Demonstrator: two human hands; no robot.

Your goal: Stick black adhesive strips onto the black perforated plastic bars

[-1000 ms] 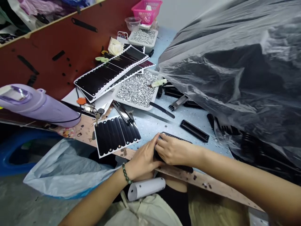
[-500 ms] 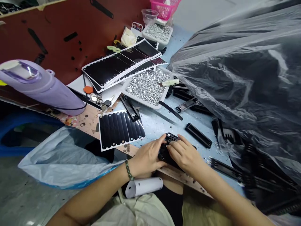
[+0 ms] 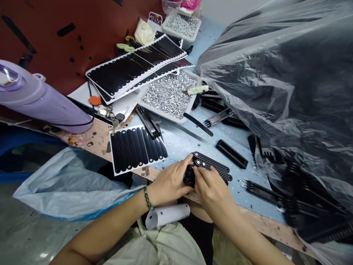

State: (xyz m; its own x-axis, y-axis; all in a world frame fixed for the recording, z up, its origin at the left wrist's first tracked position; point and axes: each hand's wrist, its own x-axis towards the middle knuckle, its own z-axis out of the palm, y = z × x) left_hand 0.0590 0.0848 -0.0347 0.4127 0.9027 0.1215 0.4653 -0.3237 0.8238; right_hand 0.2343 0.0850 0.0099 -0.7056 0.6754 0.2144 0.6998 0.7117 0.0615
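My left hand (image 3: pixel 170 181) and my right hand (image 3: pixel 211 190) meet at the near end of a stack of black perforated strips (image 3: pixel 213 165) lying on the blue table (image 3: pixel 182 141). The left fingers curl round the stack's left end. My right thumb and forefinger pinch the top strip beside them. A bead bracelet (image 3: pixel 147 198) is on my left wrist. A sheet of black oblong stickers (image 3: pixel 137 148) lies just left of my hands.
A tray of silver rings (image 3: pixel 168 95) sits behind, with larger black sticker sheets (image 3: pixel 135 68) beyond it. A lilac bottle (image 3: pixel 41 99) lies at left. Big plastic bags of black combs (image 3: pixel 281 81) fill the right. Loose black combs (image 3: pixel 231 154), keys (image 3: pixel 109 113) and a white roll (image 3: pixel 168 215) lie nearby.
The camera tipped down and left. My right hand drew back toward me along the strips, uncovering their far length. My left hand stayed at the stack's end.
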